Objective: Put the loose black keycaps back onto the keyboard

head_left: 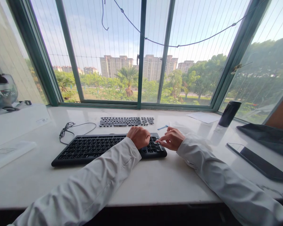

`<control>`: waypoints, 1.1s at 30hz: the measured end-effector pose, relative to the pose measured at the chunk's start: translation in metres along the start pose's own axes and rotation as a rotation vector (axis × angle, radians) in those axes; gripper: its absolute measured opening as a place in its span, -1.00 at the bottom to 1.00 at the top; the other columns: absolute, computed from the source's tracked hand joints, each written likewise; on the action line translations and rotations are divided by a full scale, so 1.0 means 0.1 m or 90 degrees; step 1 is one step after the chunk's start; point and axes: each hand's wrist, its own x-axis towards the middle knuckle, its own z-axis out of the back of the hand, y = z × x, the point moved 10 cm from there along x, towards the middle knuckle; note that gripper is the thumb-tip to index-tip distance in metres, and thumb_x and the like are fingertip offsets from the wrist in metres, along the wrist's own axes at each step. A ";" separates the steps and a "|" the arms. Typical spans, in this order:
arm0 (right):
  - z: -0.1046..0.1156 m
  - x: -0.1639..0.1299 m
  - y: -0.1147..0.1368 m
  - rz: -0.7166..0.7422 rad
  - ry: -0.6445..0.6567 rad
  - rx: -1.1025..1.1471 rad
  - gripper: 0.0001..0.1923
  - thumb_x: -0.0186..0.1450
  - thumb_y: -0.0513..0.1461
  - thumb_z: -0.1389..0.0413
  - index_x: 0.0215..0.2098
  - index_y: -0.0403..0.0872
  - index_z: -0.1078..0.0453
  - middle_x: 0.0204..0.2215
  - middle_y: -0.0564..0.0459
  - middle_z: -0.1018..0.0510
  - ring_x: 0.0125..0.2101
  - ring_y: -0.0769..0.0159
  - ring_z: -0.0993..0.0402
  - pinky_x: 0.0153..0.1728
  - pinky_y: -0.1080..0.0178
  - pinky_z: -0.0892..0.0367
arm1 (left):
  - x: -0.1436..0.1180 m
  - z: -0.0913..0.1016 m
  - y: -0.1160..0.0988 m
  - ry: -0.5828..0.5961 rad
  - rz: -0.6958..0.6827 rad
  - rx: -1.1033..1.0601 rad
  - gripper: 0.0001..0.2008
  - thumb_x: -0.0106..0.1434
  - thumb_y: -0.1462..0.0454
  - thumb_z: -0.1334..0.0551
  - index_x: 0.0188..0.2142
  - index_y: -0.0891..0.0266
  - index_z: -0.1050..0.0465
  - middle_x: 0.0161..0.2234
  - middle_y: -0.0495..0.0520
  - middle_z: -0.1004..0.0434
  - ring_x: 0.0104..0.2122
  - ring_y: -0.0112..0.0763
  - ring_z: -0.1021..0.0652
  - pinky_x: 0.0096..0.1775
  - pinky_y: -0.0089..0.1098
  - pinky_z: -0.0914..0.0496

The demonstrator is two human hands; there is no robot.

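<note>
A black keyboard (91, 149) lies on the white windowsill desk (155, 179), its cable (67, 129) coiled behind its left end. My left hand (138, 137) rests curled in a loose fist on the keyboard's right part; I cannot see anything in it. My right hand (172, 138) is at the keyboard's right end, fingers apart, with fingertips touching the keys there. Behind the keyboard, loose black keycaps (126, 121) are laid out in rows in a keyboard pattern. A small blue tool (162, 127) lies on the desk just beyond my right hand.
A black cylinder (229, 113) stands at the right by the window, with a paper sheet (202, 117) beside it. A dark flat device (259, 163) and a dark pouch (269, 136) lie far right. A white box (16, 122) and a helmet (1, 91) sit at the left.
</note>
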 end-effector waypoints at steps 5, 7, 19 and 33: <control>0.03 -0.01 0.11 0.019 0.052 0.072 -0.68 0.24 -0.06 -0.04 -0.45 -0.03 -0.55 -0.75 0.12 -0.39 -0.68 0.48 -0.20 -0.31 0.26 -0.15 | 0.00 -0.01 0.02 0.015 0.006 -0.005 -0.71 0.11 0.26 -0.06 -0.38 0.16 -0.58 -0.40 0.12 -0.58 -0.35 -0.27 -0.53 -0.34 -0.33 -0.30; 0.05 0.00 0.14 0.011 0.060 0.094 -0.69 0.24 -0.08 -0.03 -0.44 -0.03 -0.55 -0.75 0.13 -0.38 -0.68 0.49 -0.18 -0.30 0.26 -0.16 | 0.00 -0.02 0.03 0.021 0.010 -0.011 -0.71 0.12 0.26 -0.06 -0.38 0.17 -0.58 -0.40 0.13 -0.58 -0.34 -0.26 -0.53 -0.33 -0.31 -0.30; 0.00 0.01 -0.03 -0.109 0.060 0.111 -0.67 0.22 -0.03 -0.05 -0.42 -0.03 -0.57 -0.76 0.12 -0.30 -0.60 0.44 -0.19 -0.49 0.35 -0.06 | 0.00 -0.03 0.02 0.016 0.005 -0.015 -0.71 0.12 0.25 -0.07 -0.38 0.19 -0.59 -0.40 0.15 -0.58 -0.34 -0.28 -0.52 -0.31 -0.33 -0.31; 0.03 -0.07 -0.52 -0.250 -0.070 -0.015 -0.67 0.23 -0.04 0.02 -0.39 0.03 -0.55 -0.76 0.18 -0.31 -0.67 0.48 -0.22 -0.48 0.36 -0.08 | 0.00 -0.01 0.04 0.014 0.025 -0.024 -0.71 0.14 0.27 -0.06 -0.34 0.18 -0.58 -0.38 0.13 -0.58 -0.31 -0.28 -0.53 -0.26 -0.32 -0.33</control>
